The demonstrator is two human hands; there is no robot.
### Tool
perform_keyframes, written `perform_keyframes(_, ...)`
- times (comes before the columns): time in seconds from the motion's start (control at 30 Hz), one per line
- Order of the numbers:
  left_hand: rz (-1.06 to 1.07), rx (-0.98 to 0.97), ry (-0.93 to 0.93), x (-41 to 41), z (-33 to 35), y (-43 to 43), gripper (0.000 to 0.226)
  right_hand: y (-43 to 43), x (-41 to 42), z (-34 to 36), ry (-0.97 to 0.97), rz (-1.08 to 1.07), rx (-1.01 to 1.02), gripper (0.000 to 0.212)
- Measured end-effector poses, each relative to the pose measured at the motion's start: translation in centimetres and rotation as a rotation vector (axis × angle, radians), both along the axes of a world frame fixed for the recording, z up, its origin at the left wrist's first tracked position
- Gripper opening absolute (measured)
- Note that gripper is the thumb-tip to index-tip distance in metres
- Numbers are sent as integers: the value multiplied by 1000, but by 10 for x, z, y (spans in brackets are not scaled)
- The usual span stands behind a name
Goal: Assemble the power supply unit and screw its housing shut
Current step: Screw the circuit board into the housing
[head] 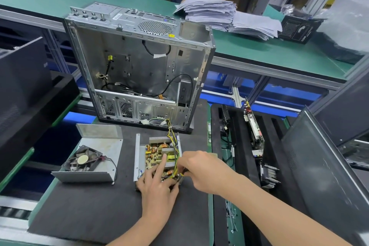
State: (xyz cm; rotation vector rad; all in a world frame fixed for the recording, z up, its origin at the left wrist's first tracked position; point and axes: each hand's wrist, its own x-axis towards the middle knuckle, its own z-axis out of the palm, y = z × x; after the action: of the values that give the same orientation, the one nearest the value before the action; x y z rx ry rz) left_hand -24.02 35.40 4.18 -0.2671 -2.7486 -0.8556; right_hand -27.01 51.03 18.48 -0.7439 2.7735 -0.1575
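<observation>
The open power supply base [137,158] lies on a black mat, its yellow circuit board [154,155] exposed with coils and heat sinks. My left hand [157,185] rests on the board's near end, index finger stretched straight across the board. My right hand [197,170] pinches the yellow wire bundle [175,168] at the base's near right corner. The housing cover [99,154] lies to the left, a black fan [82,159] sitting inside it.
An open computer case [139,66] stands behind the power supply. A black foam tray [239,146] to the right holds circuit cards. Paper stacks [219,14] lie on the green bench, where a person stands. Dark panels flank both sides.
</observation>
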Motion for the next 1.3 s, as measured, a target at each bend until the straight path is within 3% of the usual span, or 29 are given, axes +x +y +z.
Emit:
perform_keyframes(0.27, -2, -27, 29, 5, 1, 2, 28, -13, 3, 7, -7, 181, 111, 34)
perform_keyframes(0.4, 30, -18, 61, 4, 3, 4, 27, -27, 7, 7, 67, 74, 173, 26)
perform_keyframes(0.47, 46, -48, 129, 3, 1, 3, 8, -34, 10, 5, 85, -2, 210, 25)
perform_keyframes(0.53, 58, -65, 126, 2, 2, 3, 23, -40, 13, 5, 93, -7, 271, 24)
perform_keyframes(0.6, 81, -89, 175, 1, 0, 6, 19, -40, 14, 7, 99, 78, 314, 33)
perform_keyframes(0.67, 108, -69, 190, -1, 1, 9, 43, -32, 14, 9, 93, 296, 309, 44)
perform_keyframes(0.77, 98, -66, 234, 0, 5, 10, 38, -24, 13, 13, 106, 497, 369, 34)
perform_keyframes(0.83, 110, -61, 227, 0, 5, 9, 31, -26, 14, 9, 108, 426, 352, 28)
perform_keyframes(0.93, 73, -80, 157, 2, 7, 8, 19, -35, 14, 0, 97, 142, 283, 29)
perform_keyframes(1.03, 66, -58, 156, 2, 10, 6, 24, -38, 16, 0, 78, -9, 282, 27)
perform_keyframes(1.17, 105, -11, 200, 2, 15, 11, 46, -28, 17, 10, 48, 342, 292, 35)
perform_keyframes(1.23, 127, -76, 211, 1, 14, 11, 35, -22, 15, 14, 55, 517, 326, 32)
perform_keyframes(1.3, 111, -115, 144, 0, 10, 9, 35, -22, 15, 13, 73, 493, 324, 27)
